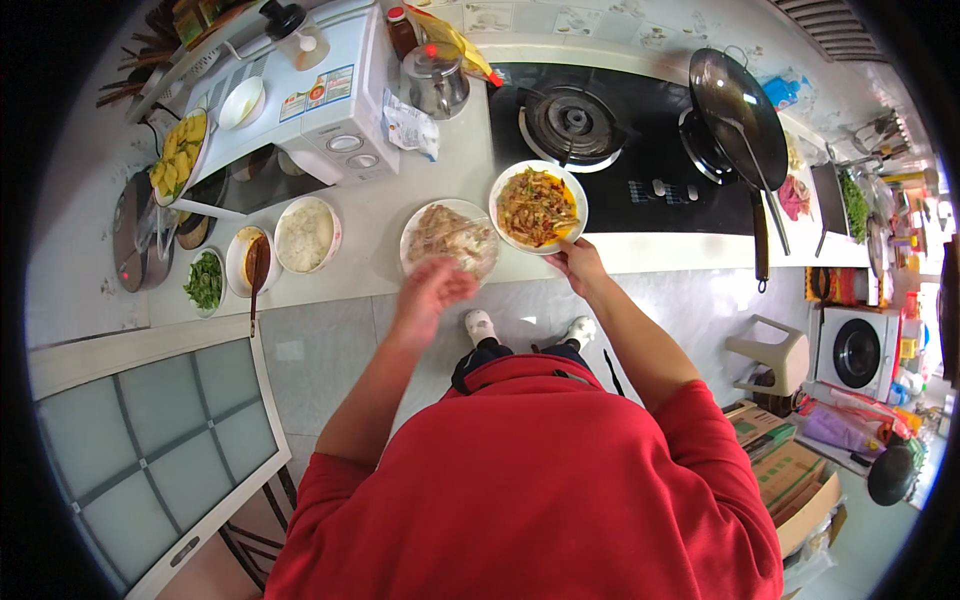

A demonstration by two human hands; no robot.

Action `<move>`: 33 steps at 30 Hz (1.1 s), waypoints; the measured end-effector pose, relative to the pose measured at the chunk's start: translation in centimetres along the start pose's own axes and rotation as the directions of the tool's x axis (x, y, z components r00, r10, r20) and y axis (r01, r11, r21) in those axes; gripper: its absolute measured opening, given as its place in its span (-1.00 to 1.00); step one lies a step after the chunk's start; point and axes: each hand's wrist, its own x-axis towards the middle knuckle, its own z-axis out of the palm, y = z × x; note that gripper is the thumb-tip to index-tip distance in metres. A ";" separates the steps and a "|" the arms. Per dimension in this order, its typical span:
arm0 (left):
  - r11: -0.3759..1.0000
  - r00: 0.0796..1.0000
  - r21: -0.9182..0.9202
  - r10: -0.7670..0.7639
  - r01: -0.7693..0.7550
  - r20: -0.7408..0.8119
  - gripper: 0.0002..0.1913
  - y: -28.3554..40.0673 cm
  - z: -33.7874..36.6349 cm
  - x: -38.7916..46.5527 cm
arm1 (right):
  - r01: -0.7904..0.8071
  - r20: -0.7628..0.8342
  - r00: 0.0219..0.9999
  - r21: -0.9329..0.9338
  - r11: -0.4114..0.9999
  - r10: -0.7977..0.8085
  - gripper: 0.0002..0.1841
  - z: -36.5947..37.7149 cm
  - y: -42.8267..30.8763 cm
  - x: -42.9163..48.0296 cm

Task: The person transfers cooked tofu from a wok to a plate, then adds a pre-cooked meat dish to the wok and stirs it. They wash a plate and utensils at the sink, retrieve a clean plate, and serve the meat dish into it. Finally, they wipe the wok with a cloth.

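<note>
My right hand (579, 266) grips the near rim of a white plate of cooked food with orange oil (536, 208), held over the counter by the hob's left corner. My left hand (433, 296), slightly blurred, is over the near edge of another white plate (450, 238); this one holds pale food that looks covered with clear plastic film. Whether the fingers touch it I cannot tell. Further left stand a bowl of white food (305, 235), a bowl with red sauce and a dark spoon (253, 262), and a small dish of chopped greens (204, 283).
A black gas hob (630, 202) carries a wok (739, 120) with a ladle in it; the wok's handle sticks out past the counter edge. At the left stands a white microwave (330, 82). A lidded metal pot (436, 79) is behind the plates. A stool (769, 352) stands at right.
</note>
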 end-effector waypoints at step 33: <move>0.992 0.972 -0.084 0.109 -0.093 0.206 -0.68 -4.4 34.1 6.7 | 0.564 0.286 0.318 -0.824 -0.062 -0.904 -0.67 -29.8 -26.9 -12.3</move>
